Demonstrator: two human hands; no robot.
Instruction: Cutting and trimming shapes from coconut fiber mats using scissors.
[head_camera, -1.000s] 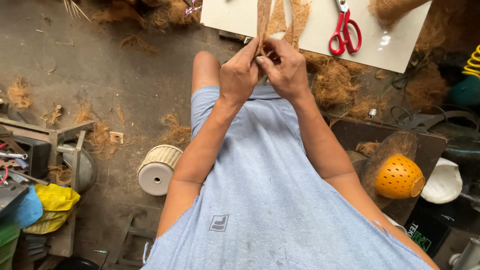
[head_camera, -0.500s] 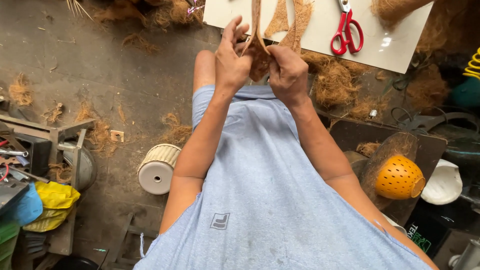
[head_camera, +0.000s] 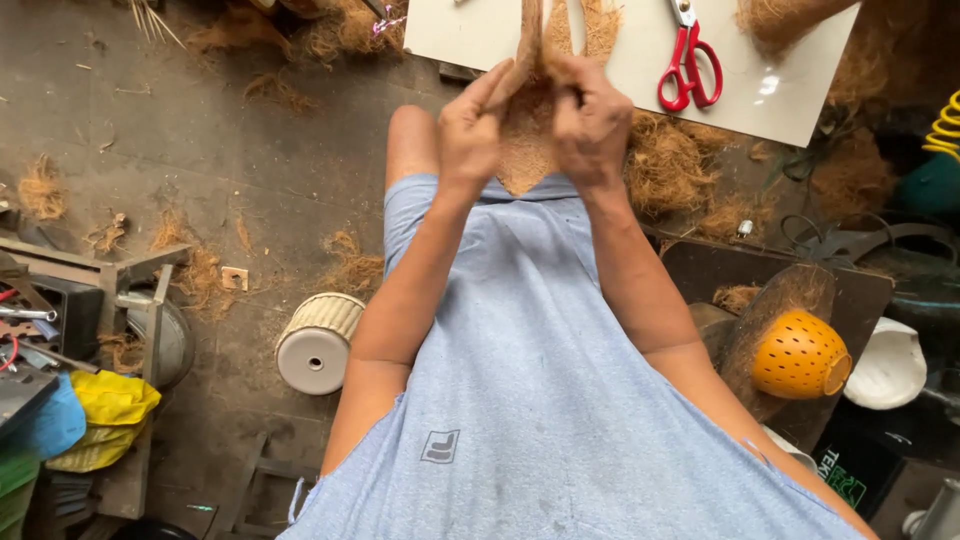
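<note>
Since a second ago both hands have parted slightly: left hand (head_camera: 470, 135) and right hand (head_camera: 592, 125) each grip clamped on the brown coconut husk piece (head_camera: 527, 150), at twelve o'clock, above the lap.

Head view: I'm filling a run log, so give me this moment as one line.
left hand: grips fibre sheet | right hand: grips same sheet | behind: red scissors on white board | floor: orange bowl, white pot

Two hands (head_camera: 530, 125) – one fibre sheet (head_camera: 527, 150), one red scissors (head_camera: 688, 62), one orange colander (head_camera: 800, 355), one white pot (head_camera: 317, 343).
</note>
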